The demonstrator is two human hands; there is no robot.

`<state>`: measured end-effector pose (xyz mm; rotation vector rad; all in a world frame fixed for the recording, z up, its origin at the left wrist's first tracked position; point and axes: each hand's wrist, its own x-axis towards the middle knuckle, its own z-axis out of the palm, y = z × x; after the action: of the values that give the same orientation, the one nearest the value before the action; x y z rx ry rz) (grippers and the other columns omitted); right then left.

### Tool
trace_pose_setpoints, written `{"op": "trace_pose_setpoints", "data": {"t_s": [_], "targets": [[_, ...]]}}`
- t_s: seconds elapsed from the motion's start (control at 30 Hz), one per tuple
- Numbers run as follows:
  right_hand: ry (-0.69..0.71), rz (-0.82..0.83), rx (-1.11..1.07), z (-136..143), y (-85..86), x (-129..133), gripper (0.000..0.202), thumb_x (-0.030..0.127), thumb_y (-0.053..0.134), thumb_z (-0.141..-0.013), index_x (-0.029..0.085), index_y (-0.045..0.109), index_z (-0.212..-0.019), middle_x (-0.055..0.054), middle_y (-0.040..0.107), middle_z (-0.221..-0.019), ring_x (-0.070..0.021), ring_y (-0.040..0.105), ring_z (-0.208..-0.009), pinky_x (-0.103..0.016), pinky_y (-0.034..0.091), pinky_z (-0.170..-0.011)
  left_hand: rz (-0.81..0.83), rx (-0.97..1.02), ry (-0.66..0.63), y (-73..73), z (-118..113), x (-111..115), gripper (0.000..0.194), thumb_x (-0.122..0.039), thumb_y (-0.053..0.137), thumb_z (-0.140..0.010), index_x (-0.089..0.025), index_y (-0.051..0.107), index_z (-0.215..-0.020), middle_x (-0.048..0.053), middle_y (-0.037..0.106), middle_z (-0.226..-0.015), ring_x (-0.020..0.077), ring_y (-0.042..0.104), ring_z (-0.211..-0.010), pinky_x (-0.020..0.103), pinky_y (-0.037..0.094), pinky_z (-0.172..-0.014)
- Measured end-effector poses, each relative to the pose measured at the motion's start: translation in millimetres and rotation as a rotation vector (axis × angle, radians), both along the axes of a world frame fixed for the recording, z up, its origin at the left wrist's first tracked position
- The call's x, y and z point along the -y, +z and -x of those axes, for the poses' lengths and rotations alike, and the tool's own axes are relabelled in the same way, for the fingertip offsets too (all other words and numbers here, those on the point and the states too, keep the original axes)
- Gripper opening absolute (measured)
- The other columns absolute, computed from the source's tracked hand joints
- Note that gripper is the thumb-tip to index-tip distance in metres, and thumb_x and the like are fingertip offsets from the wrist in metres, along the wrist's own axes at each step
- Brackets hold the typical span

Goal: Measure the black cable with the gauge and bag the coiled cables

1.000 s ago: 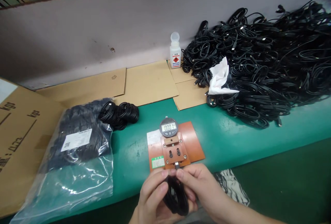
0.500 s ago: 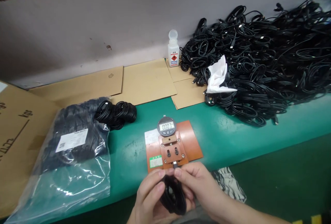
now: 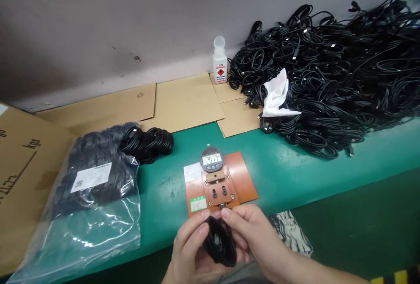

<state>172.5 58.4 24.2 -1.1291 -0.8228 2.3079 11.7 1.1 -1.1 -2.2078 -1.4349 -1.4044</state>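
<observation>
Left hand (image 3: 192, 244) grips the coiled black cable (image 3: 219, 242). Right hand (image 3: 251, 231) pinches its connector (image 3: 222, 206) at the gauge fixture (image 3: 219, 187).

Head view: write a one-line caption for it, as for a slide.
Both hands hold a coiled black cable at an orange fixture with a digital gauge.

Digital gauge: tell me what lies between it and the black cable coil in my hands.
In the head view, between gauge and cable coil lie the brown fixture, the plug at its near edge, then your fingers.
</observation>
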Motion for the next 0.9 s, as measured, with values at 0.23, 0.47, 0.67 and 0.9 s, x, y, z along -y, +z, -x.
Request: {"op": "trace_pose_setpoints", "data": {"t_s": [0.23,0.47,0.67,0.9], "targets": [[-0.009,0.022,0.044,0.4,0.6,1.7,0.068,0.077,0.07,-0.069,0.019,0.042,-0.047,0.009,0.034,-0.034,-0.0039,0.036,-0.03,-0.015,0.021,-0.03,0.03,0.041,-0.019,-0.2,-1.7,0.2,0.08,-0.036,0.082,-0.079,-0.008,0.045,-0.144,0.017,0.06,-0.12,0.0254,0.067,-0.105,0.033,0.063,-0.084],[-0.02,0.046,0.035,0.9,3.4,-0.1,0.067,0.078,0.071,-0.067,0.018,0.044,-0.048,0.01,0.032,-0.034,-0.0032,0.033,-0.029,-0.016,0.019,-0.031,0.03,0.04,-0.026,5.0,-4.0,-3.6,0.08,-0.036,0.082,-0.079,-0.005,0.044,-0.141,0.018,0.059,-0.118,0.0253,0.065,-0.106,0.033,0.063,-0.084],[-0.013,0.053,0.037,0.5,4.2,-1.4,0.07,0.078,0.071,-0.066,0.019,0.039,-0.045,0.009,0.032,-0.033,-0.0027,0.032,-0.029,-0.016,0.017,-0.031,0.014,0.047,0.025,5.8,-6.3,-4.9,0.076,-0.038,0.082,-0.078,-0.008,0.047,-0.139,0.017,0.063,-0.114,0.026,0.069,-0.099,0.033,0.065,-0.077],[-0.008,0.049,0.055,0.7,3.8,-2.4,0.067,0.079,0.071,-0.066,0.019,0.045,-0.048,0.009,0.034,-0.034,-0.0034,0.033,-0.03,-0.017,0.017,-0.031,-0.004,0.026,0.053,8.6,-9.2,-9.4,0.073,-0.039,0.081,-0.078,-0.009,0.049,-0.137,0.016,0.066,-0.108,0.0254,0.072,-0.092,0.032,0.066,-0.073]]}}
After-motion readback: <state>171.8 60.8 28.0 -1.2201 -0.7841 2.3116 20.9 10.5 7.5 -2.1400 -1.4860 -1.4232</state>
